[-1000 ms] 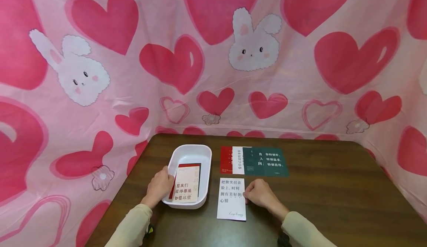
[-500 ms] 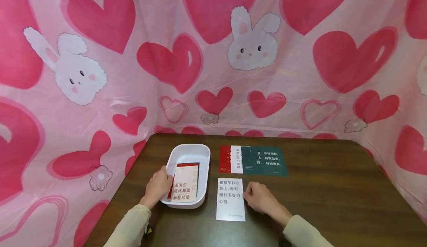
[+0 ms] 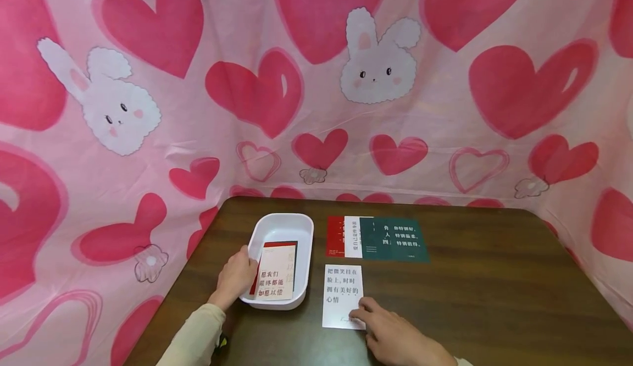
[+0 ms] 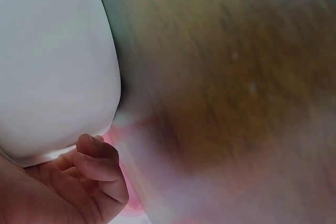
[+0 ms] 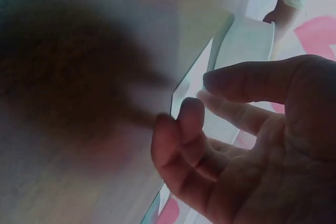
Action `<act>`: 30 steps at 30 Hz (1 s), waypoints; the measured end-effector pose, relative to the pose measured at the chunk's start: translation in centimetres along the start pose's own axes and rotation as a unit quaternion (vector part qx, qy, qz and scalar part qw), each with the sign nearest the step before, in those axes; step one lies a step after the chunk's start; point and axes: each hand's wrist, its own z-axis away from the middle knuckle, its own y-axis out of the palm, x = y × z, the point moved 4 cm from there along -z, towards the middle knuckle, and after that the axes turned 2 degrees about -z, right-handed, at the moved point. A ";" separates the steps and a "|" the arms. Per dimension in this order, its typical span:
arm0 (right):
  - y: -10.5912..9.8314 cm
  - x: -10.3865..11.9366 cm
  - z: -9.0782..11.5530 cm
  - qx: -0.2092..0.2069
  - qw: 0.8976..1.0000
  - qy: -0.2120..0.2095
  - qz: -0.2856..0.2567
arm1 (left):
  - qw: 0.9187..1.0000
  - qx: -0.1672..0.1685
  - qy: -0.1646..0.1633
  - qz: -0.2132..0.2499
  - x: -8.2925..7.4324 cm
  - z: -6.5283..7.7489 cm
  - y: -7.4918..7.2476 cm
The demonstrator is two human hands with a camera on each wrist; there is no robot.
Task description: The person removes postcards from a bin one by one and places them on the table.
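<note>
Far left: pink heart-and-rabbit cloth (image 3: 148, 179) runs past the table's left edge. Left hand (image 3: 236, 278) on the left rim of a white tray (image 3: 284, 218), fingers curled, gripping it. Inside, at the near end, a small stack of cards (image 3: 275, 272), cream one uppermost; tray floor shows beyond them.

Narrow strip of brown table (image 3: 494, 278) between tray and white card (image 3: 340, 303), which lies flat, text up, long side roughly parallel to the tray. Farther back, overlapped red, white and green cards (image 3: 395, 239), a gap short of the white card.

Right hand (image 3: 395, 336) at the white card's near right corner, thumb and fingers apart, loosely bent, fingertips over the print; contact can't be told. Right of it, wood stretches to the table's right edge.
</note>
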 end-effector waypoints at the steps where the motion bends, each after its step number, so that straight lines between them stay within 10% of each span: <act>1: 0.1 -0.1 0.1 0.008 1.000 0.005 -0.002 | 1.000 0.000 -0.002 0.000 0.1 0.0 0.0; 30: 1.3 -1.2 -0.5 0.046 0.996 0.055 -0.046 | 1.000 -0.015 0.006 -0.004 0.3 0.0 0.2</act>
